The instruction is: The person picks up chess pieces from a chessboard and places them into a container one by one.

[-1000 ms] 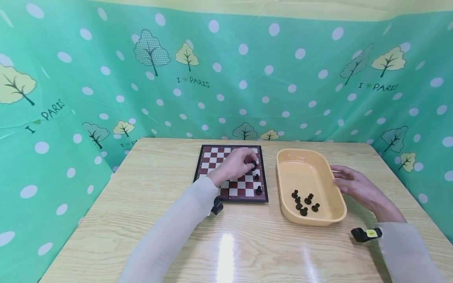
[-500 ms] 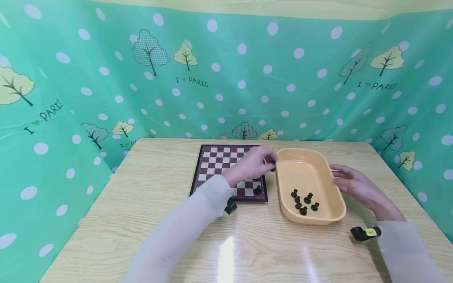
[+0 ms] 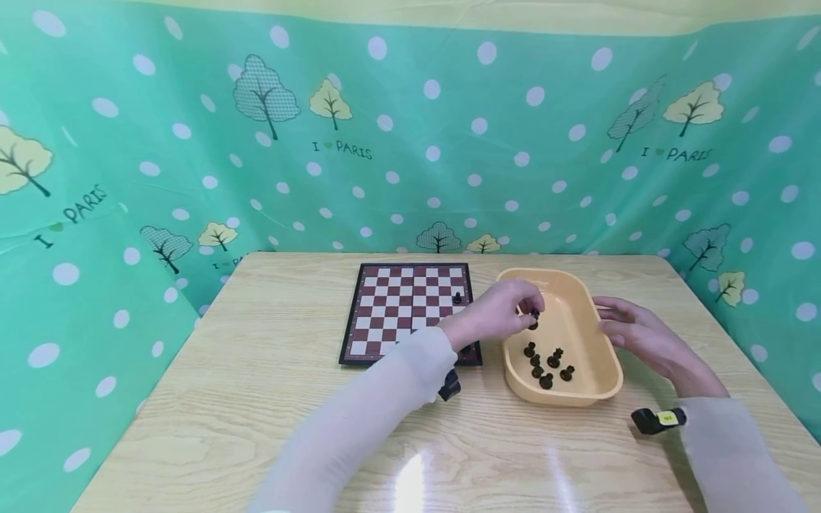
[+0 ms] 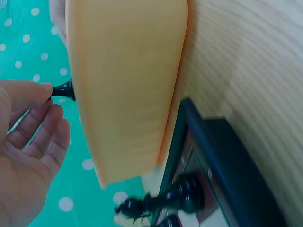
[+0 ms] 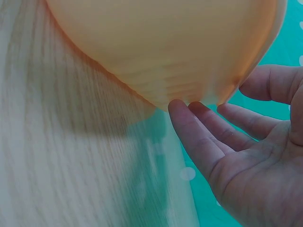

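My left hand is over the left part of an orange-yellow plastic tub, pinching a small black chess piece between thumb and fingertips. In the left wrist view the base of that piece overlaps the tub's rim. At the tub's right side is my right hand; the right wrist view shows its fairly straight fingers touching the outer wall and rim. Several black chess pieces stand in the near part of the tub. The chessboard lies left of the tub, partly behind my left forearm.
On the board's right side stands a black chess piece, and another shows near its edge in the left wrist view. A wooden table bears everything. Behind it hangs a green dotted curtain.
My left hand has lifted a black chess piece off the board and carried it right, over the tub. My right hand has stayed at the tub's right side.
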The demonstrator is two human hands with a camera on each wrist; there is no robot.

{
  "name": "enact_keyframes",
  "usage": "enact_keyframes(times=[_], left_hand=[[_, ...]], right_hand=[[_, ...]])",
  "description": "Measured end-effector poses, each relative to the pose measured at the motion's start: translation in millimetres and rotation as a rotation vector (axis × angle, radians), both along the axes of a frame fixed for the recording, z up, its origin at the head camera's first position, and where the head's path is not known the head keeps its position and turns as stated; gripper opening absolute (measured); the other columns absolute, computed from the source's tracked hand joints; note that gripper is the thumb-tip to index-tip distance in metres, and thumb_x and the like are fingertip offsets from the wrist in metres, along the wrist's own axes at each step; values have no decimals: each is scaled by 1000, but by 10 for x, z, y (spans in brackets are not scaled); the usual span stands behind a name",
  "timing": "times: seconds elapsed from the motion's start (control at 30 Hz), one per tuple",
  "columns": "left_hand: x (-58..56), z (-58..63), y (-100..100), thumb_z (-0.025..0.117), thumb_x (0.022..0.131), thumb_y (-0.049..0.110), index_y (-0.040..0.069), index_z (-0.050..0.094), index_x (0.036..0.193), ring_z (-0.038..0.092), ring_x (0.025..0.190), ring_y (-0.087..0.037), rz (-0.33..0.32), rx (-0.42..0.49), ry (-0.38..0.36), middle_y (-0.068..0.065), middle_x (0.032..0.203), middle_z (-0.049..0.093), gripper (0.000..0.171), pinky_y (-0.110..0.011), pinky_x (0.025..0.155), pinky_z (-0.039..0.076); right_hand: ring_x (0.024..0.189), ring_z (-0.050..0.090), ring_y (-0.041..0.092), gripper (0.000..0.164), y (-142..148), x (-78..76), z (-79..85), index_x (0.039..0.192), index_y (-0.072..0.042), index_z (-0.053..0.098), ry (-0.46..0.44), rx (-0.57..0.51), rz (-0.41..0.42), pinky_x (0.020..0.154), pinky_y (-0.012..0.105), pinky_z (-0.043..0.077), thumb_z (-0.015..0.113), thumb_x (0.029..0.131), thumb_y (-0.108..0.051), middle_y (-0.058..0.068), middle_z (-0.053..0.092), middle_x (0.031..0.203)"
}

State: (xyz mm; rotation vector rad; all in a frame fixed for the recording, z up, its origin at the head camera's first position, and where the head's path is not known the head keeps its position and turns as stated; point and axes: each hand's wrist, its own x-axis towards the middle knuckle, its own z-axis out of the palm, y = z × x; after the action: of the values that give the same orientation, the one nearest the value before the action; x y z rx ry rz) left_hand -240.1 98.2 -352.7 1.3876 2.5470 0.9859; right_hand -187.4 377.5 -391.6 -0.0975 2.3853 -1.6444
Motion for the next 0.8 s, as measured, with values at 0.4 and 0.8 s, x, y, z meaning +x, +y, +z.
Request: enact_keyframes(times=[0.4, 0.8], left_hand=[[-4, -176, 232, 68, 85, 4, 11, 66, 103, 54, 85, 1, -13, -80, 22, 8, 94, 62, 20, -5, 78, 40], [37, -294, 360, 70, 84, 13, 21, 66, 102, 53, 85, 2, 19, -235, 61, 15, 92, 60, 20, -9, 78, 40]], right_hand=[[99, 57, 0, 66, -11, 1, 21, 148, 6, 14, 2, -13, -4, 85, 21, 50, 51, 99, -17, 34, 30, 141], [101, 58, 1, 65, -9, 7, 22, 148, 6, 14, 4, -11, 9, 84, 22, 50, 50, 99, -16, 34, 31, 141]])
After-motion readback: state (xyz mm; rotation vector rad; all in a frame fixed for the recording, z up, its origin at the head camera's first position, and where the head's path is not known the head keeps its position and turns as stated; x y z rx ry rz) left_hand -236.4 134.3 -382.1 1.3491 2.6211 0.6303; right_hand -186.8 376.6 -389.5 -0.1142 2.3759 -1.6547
